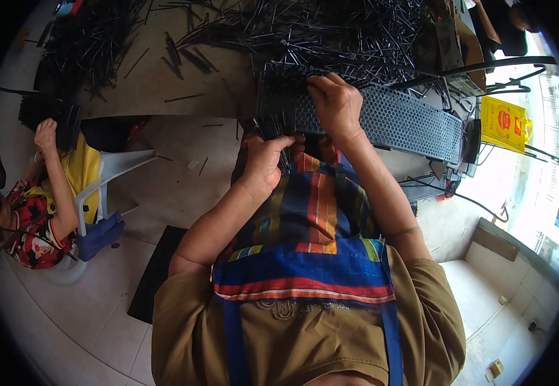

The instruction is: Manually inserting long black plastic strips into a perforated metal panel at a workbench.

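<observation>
My left hand [264, 159] is closed around a bundle of thin black rods [273, 125], whose ends point up and away from me at the table's front edge. Over a long dark panel full of small round holes [414, 119], my right hand [339, 108] has its fingers pinched together. Whatever sits between those fingertips is too small and dark to make out. The panel slants from the table edge toward the right. Black rods stand thickly in its left end, just beyond my right hand.
A large heap of loose black rods [337, 29] covers the far table [157, 96]. At left, another person sits on a pale plastic chair [122, 168], one hand [46, 136] at a dark bristly block [51, 116]. A yellow bag [503, 124] hangs at right beside dark metal bars.
</observation>
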The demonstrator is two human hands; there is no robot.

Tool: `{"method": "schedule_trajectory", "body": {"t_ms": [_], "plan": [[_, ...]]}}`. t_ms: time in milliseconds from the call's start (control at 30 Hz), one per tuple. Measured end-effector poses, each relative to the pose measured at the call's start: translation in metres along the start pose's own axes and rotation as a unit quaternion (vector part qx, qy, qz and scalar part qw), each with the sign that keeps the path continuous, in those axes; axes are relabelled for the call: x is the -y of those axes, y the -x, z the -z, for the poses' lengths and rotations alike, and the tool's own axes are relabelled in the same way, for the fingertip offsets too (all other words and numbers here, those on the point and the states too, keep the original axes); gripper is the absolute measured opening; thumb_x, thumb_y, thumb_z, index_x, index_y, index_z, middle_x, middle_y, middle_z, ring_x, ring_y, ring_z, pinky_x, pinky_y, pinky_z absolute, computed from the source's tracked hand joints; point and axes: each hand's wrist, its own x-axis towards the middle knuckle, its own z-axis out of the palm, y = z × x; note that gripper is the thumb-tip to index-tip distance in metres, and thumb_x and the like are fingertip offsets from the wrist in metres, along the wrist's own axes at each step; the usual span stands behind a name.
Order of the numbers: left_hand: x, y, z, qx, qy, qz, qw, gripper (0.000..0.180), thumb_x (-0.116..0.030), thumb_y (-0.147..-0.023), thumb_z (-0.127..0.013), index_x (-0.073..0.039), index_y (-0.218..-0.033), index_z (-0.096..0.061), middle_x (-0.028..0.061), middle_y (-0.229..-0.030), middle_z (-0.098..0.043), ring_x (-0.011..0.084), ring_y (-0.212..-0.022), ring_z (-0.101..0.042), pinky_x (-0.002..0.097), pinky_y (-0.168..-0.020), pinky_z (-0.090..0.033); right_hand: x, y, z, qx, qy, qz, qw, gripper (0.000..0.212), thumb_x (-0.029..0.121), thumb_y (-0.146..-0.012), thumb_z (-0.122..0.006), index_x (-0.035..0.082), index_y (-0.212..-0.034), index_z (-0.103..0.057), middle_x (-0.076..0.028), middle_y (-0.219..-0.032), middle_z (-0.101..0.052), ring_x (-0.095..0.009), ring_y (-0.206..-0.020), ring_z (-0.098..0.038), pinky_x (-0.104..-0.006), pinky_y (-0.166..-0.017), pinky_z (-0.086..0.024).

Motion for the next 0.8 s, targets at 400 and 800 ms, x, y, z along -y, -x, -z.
{"method": "schedule_trajectory", "body": {"t_ms": [400,800], "plan": [[-0.002,0.000,-0.004,0.040,0.010,0.006,0.999,0.016,0.007,-0.081,-0.062,0.002,-0.095,-0.066,0.0146,-0.085,-0.072,0.0216,-0.069,-0.069,0.0315,-0.056,-0.053,-0.004,0.015,0.010,0.011,0.007,0.005,1.000,0.017,0.012,-0.081,-0.071,0.008,-0.098,-0.071,-0.008,-0.080,-0.065,-0.027,-0.066,-0.066,-0.0344,-0.057,-0.051],[0.006,-0.005,-0.006,0.010,0.004,-0.025,1.000,0.018,0.005,-0.083,-0.062,0.001,-0.100,-0.066,0.0141,-0.088,-0.072,0.0238,-0.080,-0.072,0.0340,-0.066,-0.060,-0.002,0.020,0.018,-0.035,-0.462,-0.326,0.824,0.013,-0.006,-0.082,-0.067,0.002,-0.091,-0.063,0.000,-0.070,-0.062,-0.005,-0.051,-0.051,-0.0191,-0.044,-0.037]]}}
